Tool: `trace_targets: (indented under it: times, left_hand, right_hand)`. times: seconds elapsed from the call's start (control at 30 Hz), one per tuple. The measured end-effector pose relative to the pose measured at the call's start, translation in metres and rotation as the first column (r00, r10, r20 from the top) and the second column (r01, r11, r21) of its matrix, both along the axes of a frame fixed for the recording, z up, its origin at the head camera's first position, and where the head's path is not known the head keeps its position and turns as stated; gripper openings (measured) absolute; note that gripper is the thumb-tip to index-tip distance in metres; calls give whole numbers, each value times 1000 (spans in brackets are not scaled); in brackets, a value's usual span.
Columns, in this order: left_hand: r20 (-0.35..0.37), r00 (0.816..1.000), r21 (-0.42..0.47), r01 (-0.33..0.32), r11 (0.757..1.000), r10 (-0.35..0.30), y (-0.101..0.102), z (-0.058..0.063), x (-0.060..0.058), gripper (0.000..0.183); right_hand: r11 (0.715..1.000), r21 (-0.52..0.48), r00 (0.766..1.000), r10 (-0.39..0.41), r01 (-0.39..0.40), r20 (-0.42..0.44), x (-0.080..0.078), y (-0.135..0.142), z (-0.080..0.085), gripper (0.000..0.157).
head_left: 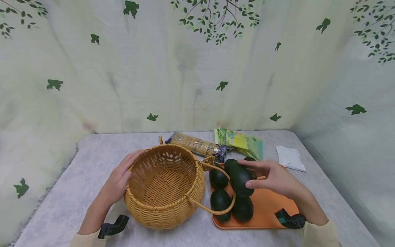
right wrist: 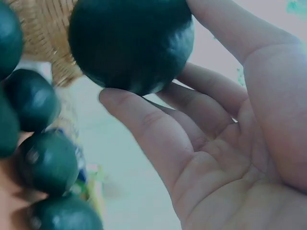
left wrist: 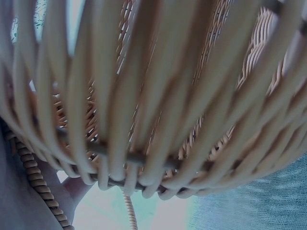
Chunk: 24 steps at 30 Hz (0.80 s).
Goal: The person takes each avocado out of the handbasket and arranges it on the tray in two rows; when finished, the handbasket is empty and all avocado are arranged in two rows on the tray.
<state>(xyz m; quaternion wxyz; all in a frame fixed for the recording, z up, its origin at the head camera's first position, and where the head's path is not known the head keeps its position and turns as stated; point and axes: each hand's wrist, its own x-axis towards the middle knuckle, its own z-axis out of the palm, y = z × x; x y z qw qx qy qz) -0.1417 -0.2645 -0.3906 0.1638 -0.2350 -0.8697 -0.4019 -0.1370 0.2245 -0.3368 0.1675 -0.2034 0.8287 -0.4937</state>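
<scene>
My right hand (head_left: 274, 176) holds a smooth dark green avocado (head_left: 242, 180) between thumb and fingertips, raised over the tray's left part. In the right wrist view, thumb and fingers lie around that avocado (right wrist: 132, 43). Several more avocados (head_left: 219, 200) lie on the orange tray (head_left: 271, 206) below it. To the left, my left hand (head_left: 118, 176) grips the rim of a round wicker basket (head_left: 163, 214), which tilts toward me and has nothing inside. Its handle (head_left: 213, 211) hangs down on the right, over the tray's edge. Woven strands (left wrist: 158, 96) fill the left wrist view.
Behind the basket lies a clear pack of noodle-like sticks (head_left: 194, 143) with blue ends. Beside it is a green and yellow packet (head_left: 240, 141). A white packet (head_left: 290, 157) lies at the back right. A leaf-patterned curtain (head_left: 185, 85) surrounds the grey table (head_left: 102, 147).
</scene>
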Motion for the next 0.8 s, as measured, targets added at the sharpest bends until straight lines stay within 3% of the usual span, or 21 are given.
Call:
trace_targets:
  times: [0.23,0.37,0.53,0.8]
  left_hand:
    - [18,1000,-7,-4,1000,4,-1,2,-1,75]
    - [33,999,-14,-13,1000,14,0,2,-2,74]
    - [39,999,-14,-16,1000,16,-1,2,-1,74]
    - [32,999,-10,-15,1000,15,-1,2,0,74]
  right_hand:
    - [999,-5,999,-37,37,-37,8,22,-20,61]
    - [998,-15,998,-59,59,17,13,34,-29,62]
    - [992,41,990,-120,117,74,20,45,-38,62]
    - [982,43,975,-190,186,114,29,60,-52,64]
